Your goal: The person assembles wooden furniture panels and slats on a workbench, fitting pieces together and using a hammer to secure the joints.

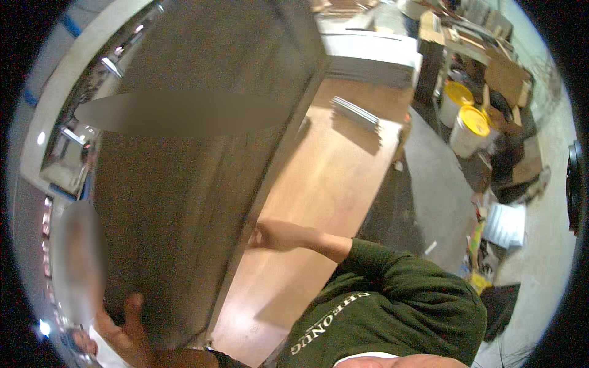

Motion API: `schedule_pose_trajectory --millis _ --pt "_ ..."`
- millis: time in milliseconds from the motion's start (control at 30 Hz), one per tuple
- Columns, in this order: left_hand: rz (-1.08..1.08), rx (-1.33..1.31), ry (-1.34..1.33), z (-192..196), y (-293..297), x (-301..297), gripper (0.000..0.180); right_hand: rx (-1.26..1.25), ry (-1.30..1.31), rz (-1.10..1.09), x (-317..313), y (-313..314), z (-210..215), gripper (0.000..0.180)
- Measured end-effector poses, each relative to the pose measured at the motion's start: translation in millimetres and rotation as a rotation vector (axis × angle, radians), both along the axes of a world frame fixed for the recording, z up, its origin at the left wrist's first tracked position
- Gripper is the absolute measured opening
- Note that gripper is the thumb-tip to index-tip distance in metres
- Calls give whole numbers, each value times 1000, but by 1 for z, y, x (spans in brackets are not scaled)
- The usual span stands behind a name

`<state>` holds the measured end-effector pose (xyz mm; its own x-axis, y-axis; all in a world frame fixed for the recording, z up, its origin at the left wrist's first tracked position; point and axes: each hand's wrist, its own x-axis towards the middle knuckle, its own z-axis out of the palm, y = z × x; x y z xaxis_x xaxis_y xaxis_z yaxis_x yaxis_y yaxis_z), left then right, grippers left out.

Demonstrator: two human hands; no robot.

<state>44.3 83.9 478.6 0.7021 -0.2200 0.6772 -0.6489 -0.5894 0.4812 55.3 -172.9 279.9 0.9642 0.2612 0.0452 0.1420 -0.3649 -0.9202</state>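
A large dark grey-brown panel (190,159) stands tilted on its edge over a long wooden table (331,184) and fills the left half of the view. My left hand (126,325) grips the panel's near lower corner, fingers wrapped onto its face. My right hand (276,235) holds the panel's right-hand edge about halfway along, reaching out of a dark green sleeve (392,276). Both hands are closed on the panel.
A stack of pale sheets (371,58) lies at the table's far end, with a small bundle of grey strips (356,113) in front of it. Two yellow-lidded buckets (467,127), cardboard (506,76) and clutter stand on the grey floor (429,196) to the right.
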Motion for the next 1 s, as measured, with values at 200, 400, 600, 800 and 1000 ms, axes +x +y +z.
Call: schedule_pose_trajectory --millis 200,400,600,800,1000 --pt "32 823 -16 -146 -65 53 59 -343 195 231 -37 -47 -70 50" --pt "25 851 43 -131 -70 59 52 -24 -209 -291 -38 -132 -43 31" --pt "101 715 137 -133 -68 61 46 -191 -499 -359 -30 -188 20 30" --pt "118 624 -25 -108 -64 59 37 -524 -975 -319 18 -226 101 40" --pt "195 620 -142 -27 -94 32 32 -914 -951 -91 74 -226 141 32"
